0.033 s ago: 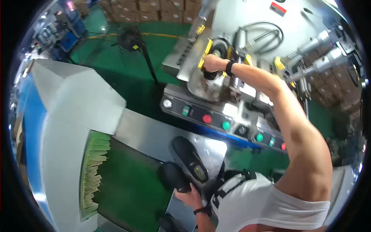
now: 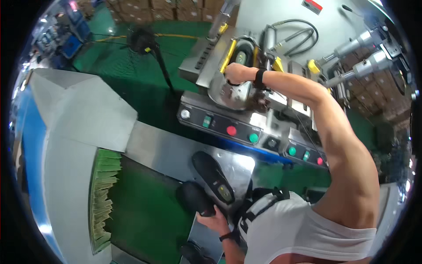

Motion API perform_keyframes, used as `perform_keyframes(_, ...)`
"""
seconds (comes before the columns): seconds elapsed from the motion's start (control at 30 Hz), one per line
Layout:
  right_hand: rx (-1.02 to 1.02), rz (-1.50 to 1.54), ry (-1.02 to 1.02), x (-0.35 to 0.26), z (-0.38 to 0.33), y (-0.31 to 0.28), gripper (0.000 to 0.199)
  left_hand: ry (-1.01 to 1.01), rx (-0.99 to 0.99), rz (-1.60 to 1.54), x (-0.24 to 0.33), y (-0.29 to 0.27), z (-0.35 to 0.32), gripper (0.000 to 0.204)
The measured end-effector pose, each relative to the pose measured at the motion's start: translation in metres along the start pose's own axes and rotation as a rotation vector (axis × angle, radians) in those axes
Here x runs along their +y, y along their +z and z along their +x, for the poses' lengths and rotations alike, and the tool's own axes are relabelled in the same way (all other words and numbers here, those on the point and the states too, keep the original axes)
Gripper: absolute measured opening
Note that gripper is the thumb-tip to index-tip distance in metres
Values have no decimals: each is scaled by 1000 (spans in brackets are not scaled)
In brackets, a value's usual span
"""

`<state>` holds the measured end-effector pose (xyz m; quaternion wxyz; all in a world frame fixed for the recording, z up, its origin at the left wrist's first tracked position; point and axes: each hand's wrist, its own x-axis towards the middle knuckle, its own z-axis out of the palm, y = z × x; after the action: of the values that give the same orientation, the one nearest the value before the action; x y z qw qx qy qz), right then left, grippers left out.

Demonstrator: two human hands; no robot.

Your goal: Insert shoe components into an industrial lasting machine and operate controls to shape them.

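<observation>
My left hand (image 2: pixel 212 220) is closed round one end of a black shoe (image 2: pixel 194 199), its dark side facing up. Beside it another black shoe (image 2: pixel 213 176) lies on a metal ledge (image 2: pixel 158 147), with a pale label showing inside. My right hand (image 2: pixel 239 74) reaches far forward into a metal press machine (image 2: pixel 228 97). Its fingers are closed at the near end of a black shoe (image 2: pixel 241 56) that sits between yellow-edged clamps; the fingertips are partly hidden. A pale label shows in that shoe too.
A control panel (image 2: pixel 220 121) with red and green buttons runs along the machine front. Metal cylinders (image 2: pixel 362 44) and black hoses (image 2: pixel 303 42) stand at the right. A grey housing with green strip curtain (image 2: pixel 105 189) is at the left. A black stand fan (image 2: pixel 143 39) stands beyond.
My right hand has drawn slightly toward me, and the label of the shoe in the press now shows. The left hand still holds its shoe. The whole view has shifted a little.
</observation>
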<state>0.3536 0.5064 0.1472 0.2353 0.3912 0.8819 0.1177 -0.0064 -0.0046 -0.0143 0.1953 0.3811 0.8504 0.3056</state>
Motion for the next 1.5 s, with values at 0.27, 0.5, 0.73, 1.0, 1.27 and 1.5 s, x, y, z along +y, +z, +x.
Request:
perform_keyframes(0.27,147,494,379,-50,-90,-53,32,-22,-37,-21,1,-5,4,85)
perform_keyframes(0.5,401,724,485,-56,-135,-52,36,-50,-79,-40,4,-9,3,86)
perform_keyframes(0.73,610,884,504,-96,-195,-68,34,-39,-68,-23,3,-5,0,86)
perform_keyframes(1.0,576,1155,653,-51,-165,-42,51,53,-23,-41,-3,1,-1,84)
perform_keyframes(1.27,335,1374,710,52,-14,41,29,72,-7,31,-4,2,-2,86)
perform_keyframes(1.5,275,1252,-716,-156,-61,-101,11,-60,-100,-67,5,-6,-1,87)
